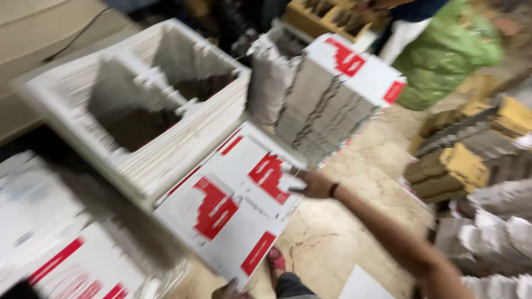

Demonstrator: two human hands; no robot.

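Cardboard sheet: white flat die-cut carton blank with red printed patches, lying on a low pile, its far corner under the right hand.
Fingers: blurred; they seem closed on that corner, though this cannot be told for sure.
Left hand: not in view.
Grip advice: pinch near the corner and lift flat, so the sheet does not buckle.
Edges: tall stack of white die-cut blanks just beyond the fingertips; leaning grey-edged bundle above them.
Open room: bare stone floor beneath the wrist.

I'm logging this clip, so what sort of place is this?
Likely a packaging or box-making workshop: tall stacks of flat white cardboard blanks, red-printed carton sheets under the right hand, brown cardboard bundles on the floor.
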